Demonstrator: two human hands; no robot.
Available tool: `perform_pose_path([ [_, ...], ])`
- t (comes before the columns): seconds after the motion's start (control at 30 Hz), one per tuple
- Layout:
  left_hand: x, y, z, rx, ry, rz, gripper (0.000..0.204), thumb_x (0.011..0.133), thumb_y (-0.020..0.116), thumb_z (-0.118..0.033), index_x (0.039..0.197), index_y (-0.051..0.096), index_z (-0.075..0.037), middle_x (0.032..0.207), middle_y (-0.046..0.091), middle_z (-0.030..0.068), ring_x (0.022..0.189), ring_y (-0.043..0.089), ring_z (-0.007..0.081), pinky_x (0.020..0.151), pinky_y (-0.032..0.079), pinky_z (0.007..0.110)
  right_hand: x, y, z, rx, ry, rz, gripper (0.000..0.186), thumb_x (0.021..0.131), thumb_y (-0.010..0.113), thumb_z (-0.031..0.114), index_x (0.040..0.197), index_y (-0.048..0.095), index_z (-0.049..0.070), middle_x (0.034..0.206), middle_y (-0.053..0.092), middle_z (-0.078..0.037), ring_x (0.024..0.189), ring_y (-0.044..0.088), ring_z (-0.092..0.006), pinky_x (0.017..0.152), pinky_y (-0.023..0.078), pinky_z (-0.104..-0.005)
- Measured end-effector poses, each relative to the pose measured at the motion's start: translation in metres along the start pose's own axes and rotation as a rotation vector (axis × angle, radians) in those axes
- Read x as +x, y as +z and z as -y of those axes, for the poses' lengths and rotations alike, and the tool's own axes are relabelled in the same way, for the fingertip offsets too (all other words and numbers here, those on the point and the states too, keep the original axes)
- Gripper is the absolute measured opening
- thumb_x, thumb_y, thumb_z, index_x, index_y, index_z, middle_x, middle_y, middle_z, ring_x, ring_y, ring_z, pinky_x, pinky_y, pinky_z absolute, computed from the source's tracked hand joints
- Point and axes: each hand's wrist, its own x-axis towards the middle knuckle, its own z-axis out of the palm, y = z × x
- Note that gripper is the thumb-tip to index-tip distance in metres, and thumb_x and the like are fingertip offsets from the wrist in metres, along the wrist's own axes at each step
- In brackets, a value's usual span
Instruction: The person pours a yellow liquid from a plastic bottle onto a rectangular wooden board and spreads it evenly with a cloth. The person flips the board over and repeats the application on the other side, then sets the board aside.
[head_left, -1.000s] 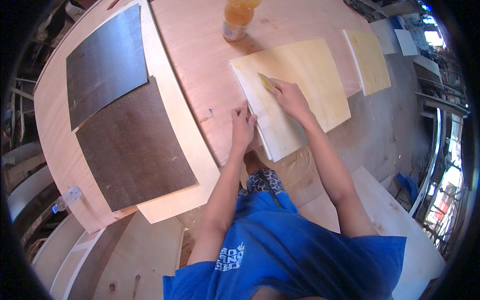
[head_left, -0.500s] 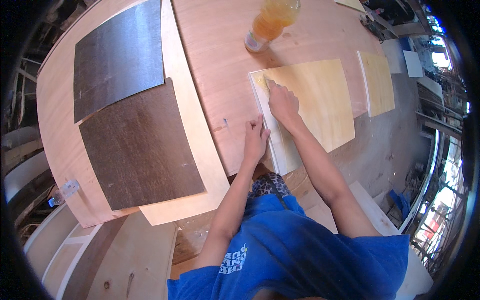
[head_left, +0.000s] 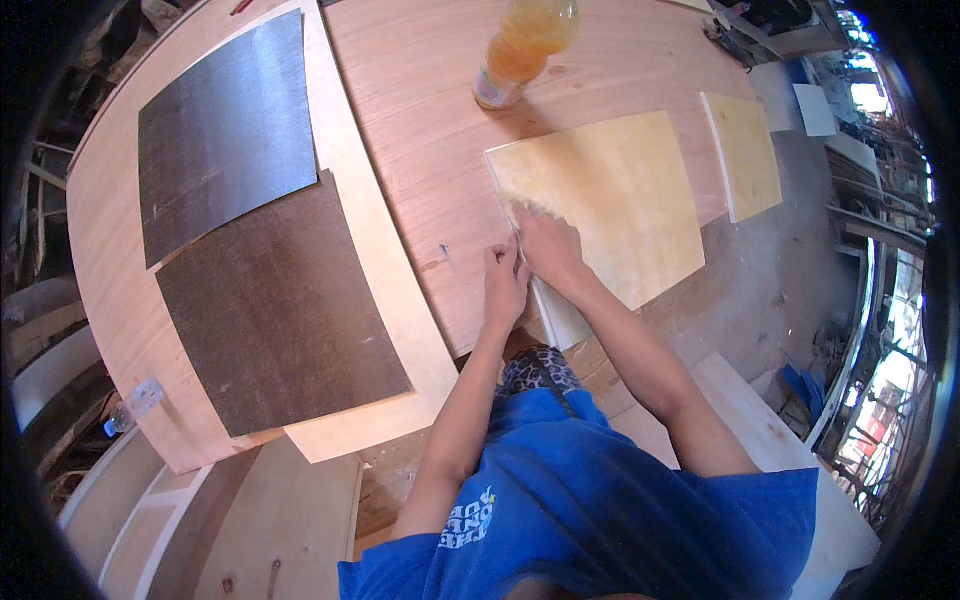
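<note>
A pale yellow wooden panel (head_left: 630,200) with a white left edge lies in front of me, overhanging the worktable's near edge. My right hand (head_left: 550,250) is on the panel near its left edge. Its fingers are bent down and closed, slightly blurred, and hide whatever may be under them. Beside that edge is my left hand (head_left: 505,285), its fingers curled and the tips close to my right hand. I cannot make out whether anything is pinched there. A wet-looking, yellowish patch shows on the panel just beyond my right fingers.
Beyond the panel a plastic bottle of orange-yellow liquid (head_left: 520,55) stands on the worktable (head_left: 420,110). Two dark brown sheets (head_left: 285,300) lie at left over a pale board (head_left: 430,375). Another yellow panel (head_left: 745,155) is farther right. A small clear bottle (head_left: 135,405) lies at lower left.
My right hand has slid toward me along the panel's left edge, from the far corner to beside my left hand. The view has shifted slightly; the left hand stays by the edge.
</note>
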Motion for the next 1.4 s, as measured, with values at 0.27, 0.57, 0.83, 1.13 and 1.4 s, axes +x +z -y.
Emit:
perform_pose_path([
  [0.27, -0.005, -0.001, -0.009, -0.009, 0.004, -0.018, 0.059, 0.096, 0.067, -0.012, 0.151, 0.046, -0.002, 0.125, 0.051, 0.0215, 0.111, 0.058, 0.0357, 0.096, 0.050, 0.040, 0.018, 0.006, -0.028, 0.058, 0.135, -0.144, 0.032, 0.095, 0.050, 0.011, 0.124, 0.063, 0.012, 0.109, 0.071, -0.024, 0.099, 0.070, -0.0441, 0.082, 0.056, -0.0550],
  [0.57, -0.052, -0.017, 0.003, 0.046, -0.011, 0.160, 0.022, 0.093, 0.067, -0.015, 0.099, 0.071, 0.006, 0.095, 0.070, 0.0240, 0.089, 0.068, 0.0391, 0.084, 0.053, 0.045, -0.018, -0.013, 0.026, 0.178, 0.048, 0.091, 0.030, 0.096, 0.049, 0.012, 0.122, 0.063, 0.008, 0.109, 0.072, -0.022, 0.100, 0.070, -0.0454, 0.083, 0.056, -0.0560],
  [0.83, -0.117, -0.034, 0.010, 0.006, -0.101, 0.384, 0.026, 0.095, 0.068, -0.019, 0.106, 0.072, 0.004, 0.092, 0.070, 0.0187, 0.083, 0.067, 0.0294, 0.081, 0.053, 0.039, -0.098, 0.056, -0.038, 0.008, 0.000, 0.050, 0.048, 0.096, 0.045, 0.008, 0.143, 0.055, 0.014, 0.127, 0.068, -0.018, 0.107, 0.068, -0.0437, 0.086, 0.056, -0.0555],
  [1.13, -0.229, -0.116, 0.030, 0.032, -0.452, 0.496, 0.037, 0.099, 0.066, -0.033, 0.104, 0.073, 0.002, 0.094, 0.075, 0.0132, 0.083, 0.068, 0.0196, 0.079, 0.053, 0.036, -0.056, 0.057, -0.039, 0.136, 0.185, -0.103, 0.038, 0.093, 0.048, 0.007, 0.129, 0.060, 0.008, 0.113, 0.070, -0.026, 0.097, 0.069, -0.0465, 0.084, 0.056, -0.0568],
  [1.4, -0.369, -0.152, 0.205, 0.111, -0.747, 0.075, 0.037, 0.096, 0.067, -0.032, 0.100, 0.075, 0.004, 0.081, 0.072, 0.0107, 0.077, 0.064, 0.0172, 0.071, 0.051, 0.035, -0.108, 0.014, 0.012, 0.249, 0.065, 0.086, 0.039, 0.094, 0.048, 0.009, 0.131, 0.060, 0.008, 0.114, 0.070, -0.023, 0.101, 0.069, -0.0469, 0.085, 0.055, -0.0571],
])
